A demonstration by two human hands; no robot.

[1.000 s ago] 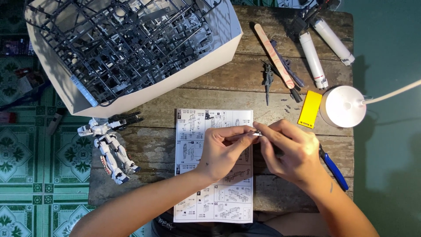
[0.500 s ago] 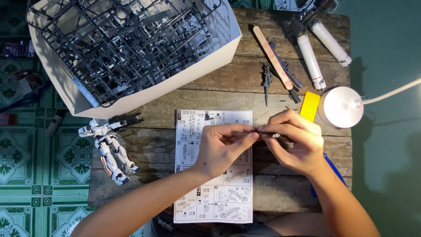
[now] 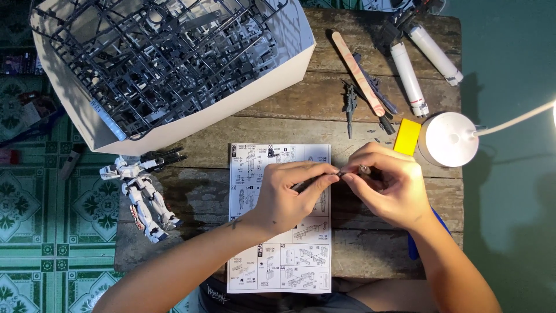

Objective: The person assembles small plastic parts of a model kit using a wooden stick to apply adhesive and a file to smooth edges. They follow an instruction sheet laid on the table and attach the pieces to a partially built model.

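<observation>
You're at a home hobby bench: a worn plank table (image 3: 278, 130) set on patterned green floor tiles (image 3: 35, 197). Up and left of your fingertips sits a white box (image 3: 191, 124) of dark plastic model-kit frames (image 3: 145, 52); beneath them lies a printed assembly sheet (image 3: 281, 255). A white model robot (image 3: 142, 194) lies far left, a small lamp base (image 3: 449, 139) just right.

From my feed, the wooden bench (image 3: 278, 124) is pretty crowded: a big white box (image 3: 243, 95) stuffed with dark plastic part frames (image 3: 156, 52) sits top left, and a white robot model (image 3: 142, 197) lies near the bench's left edge. Up top right I see two white tubes (image 3: 411, 75), a wooden stick (image 3: 356, 72), a yellow block (image 3: 408, 137) and a round white lamp base (image 3: 447, 139). Green patterned floor tiles (image 3: 35, 197) below.
</observation>
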